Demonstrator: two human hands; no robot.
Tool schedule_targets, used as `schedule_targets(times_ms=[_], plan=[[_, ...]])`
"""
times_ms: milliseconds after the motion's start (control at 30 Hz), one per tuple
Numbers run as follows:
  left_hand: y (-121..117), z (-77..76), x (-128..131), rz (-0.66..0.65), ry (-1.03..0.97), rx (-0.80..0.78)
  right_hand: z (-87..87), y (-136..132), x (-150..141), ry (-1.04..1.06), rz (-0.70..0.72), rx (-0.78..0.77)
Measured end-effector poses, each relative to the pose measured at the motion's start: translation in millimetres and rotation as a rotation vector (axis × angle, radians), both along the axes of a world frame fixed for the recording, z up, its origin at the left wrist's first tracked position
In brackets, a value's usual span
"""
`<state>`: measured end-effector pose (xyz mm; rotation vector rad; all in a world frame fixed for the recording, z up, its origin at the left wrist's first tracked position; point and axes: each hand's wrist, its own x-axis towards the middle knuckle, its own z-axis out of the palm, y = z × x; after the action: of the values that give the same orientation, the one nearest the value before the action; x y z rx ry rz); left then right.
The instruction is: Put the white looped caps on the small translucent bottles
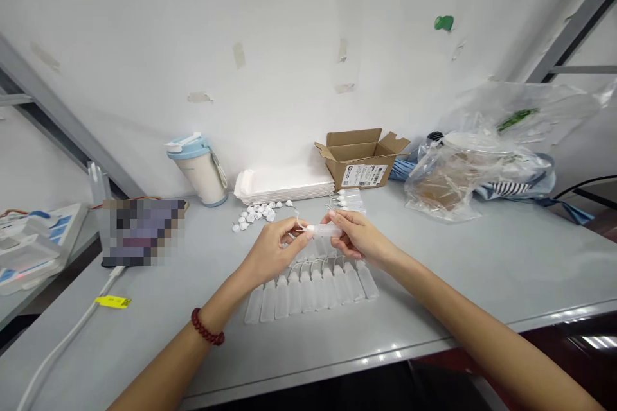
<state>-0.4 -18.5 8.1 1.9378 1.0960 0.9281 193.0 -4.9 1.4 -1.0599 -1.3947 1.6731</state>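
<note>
Both hands meet over the grey table point(482, 270) and share one small clear plastic bottle point(326, 230), held level. My right hand point(359, 237) grips the bottle's body. My left hand point(274, 249) pinches its cap end with thumb and fingertips. Just below the hands lies a row of several similar clear bottles point(313, 286), side by side. A heap of small white caps point(255, 213) lies behind my left hand. More clear bottles point(351, 200) lie behind my right hand.
At the back stand a blue-lidded tumbler point(200, 170), a stack of white sheets point(284, 183), an open cardboard box point(361, 157) and clear plastic bags point(477, 167). A white cable with a yellow tag point(113, 301) runs at left beside a pixelated object point(142, 231).
</note>
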Motion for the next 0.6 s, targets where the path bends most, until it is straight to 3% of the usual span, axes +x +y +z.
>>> schedule_targets(times_ms=[167, 333, 533, 600], plan=[[-3.6, 0.9, 3.3, -0.003, -0.005, 0.022, -1.7, -0.5, 1.2, -0.022, 0.029, -0.009], [-4.4, 1.0, 5.6, 0.046, -0.069, -0.107, 1.4, -5.4, -0.2, -0.002, 0.058, -0.005], [-1.2, 3.5, 3.5, 0.061, -0.210, -0.232, 4.5, -10.0, -0.1, -0.205, -0.038, 0.391], [-1.1, 2.4, 3.1, 0.051, -0.216, -0.231, 3.1, -9.7, 0.3, -0.256, -0.060, 0.448]])
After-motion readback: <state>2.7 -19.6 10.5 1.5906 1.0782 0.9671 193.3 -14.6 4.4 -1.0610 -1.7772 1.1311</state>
